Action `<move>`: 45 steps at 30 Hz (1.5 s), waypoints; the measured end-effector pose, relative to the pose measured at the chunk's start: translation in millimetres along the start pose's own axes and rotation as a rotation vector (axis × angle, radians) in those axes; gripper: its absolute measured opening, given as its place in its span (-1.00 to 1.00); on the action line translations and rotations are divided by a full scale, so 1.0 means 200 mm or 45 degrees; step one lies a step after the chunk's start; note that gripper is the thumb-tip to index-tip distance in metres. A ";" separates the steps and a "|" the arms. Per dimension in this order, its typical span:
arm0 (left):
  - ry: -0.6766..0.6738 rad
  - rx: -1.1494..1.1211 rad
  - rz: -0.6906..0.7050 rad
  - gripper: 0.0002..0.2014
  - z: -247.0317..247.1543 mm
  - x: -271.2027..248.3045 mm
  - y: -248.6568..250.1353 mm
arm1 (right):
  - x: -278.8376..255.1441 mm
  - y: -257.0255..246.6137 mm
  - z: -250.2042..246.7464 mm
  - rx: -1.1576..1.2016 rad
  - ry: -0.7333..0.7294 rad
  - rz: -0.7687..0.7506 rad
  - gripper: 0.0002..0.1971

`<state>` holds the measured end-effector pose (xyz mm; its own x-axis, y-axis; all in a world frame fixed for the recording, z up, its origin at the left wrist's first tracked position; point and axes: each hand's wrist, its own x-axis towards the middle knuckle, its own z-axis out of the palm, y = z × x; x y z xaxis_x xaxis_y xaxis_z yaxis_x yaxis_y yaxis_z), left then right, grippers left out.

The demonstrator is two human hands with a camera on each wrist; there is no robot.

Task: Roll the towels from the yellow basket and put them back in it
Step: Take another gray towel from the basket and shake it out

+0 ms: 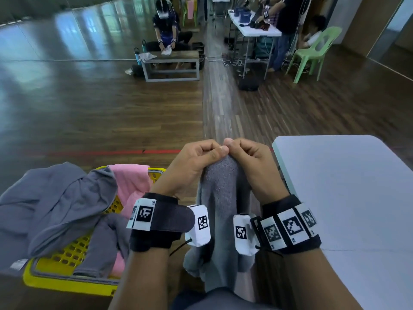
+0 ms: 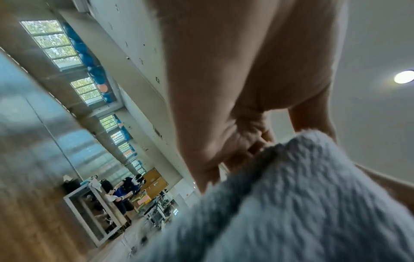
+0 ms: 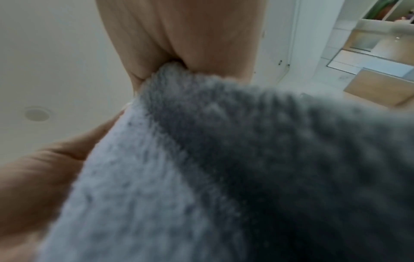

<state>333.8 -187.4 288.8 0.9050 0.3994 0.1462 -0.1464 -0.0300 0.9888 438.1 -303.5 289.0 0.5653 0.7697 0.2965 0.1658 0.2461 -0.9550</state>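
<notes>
A grey towel hangs in the air between my wrists, its top edge pinched by both hands side by side. My left hand and right hand have their fingers curled on that edge, thumbs nearly touching. Up close, the fluffy towel fills the left wrist view under my left hand, and the same towel fills the right wrist view beneath my right hand. The yellow basket stands at lower left, draped with a grey towel and a pink towel.
A white table stands close on my right. Wooden floor stretches ahead, crossed by a red line. Farther off are a low bench with a person behind it, a white folding table with people, and a green chair.
</notes>
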 end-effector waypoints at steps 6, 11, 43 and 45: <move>0.213 0.136 0.092 -0.85 -0.04 0.01 0.02 | 0.00 0.02 -0.01 -0.074 -0.077 0.059 -0.61; 0.497 0.003 0.069 -0.75 0.01 0.07 -0.02 | 0.00 -0.02 -0.03 -0.106 -0.079 0.044 -0.65; -0.110 0.155 -0.098 -0.72 0.01 0.02 -0.01 | 0.02 -0.02 -0.12 -0.029 -0.064 0.087 -0.59; -0.263 0.200 -0.164 -0.76 0.03 0.00 0.02 | 0.02 -0.02 -0.10 -0.007 -0.103 0.088 -0.64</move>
<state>335.9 -193.5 293.2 0.9766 0.2148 0.0065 0.0240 -0.1389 0.9900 456.3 -314.1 293.8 0.5086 0.8298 0.2299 0.1331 0.1880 -0.9731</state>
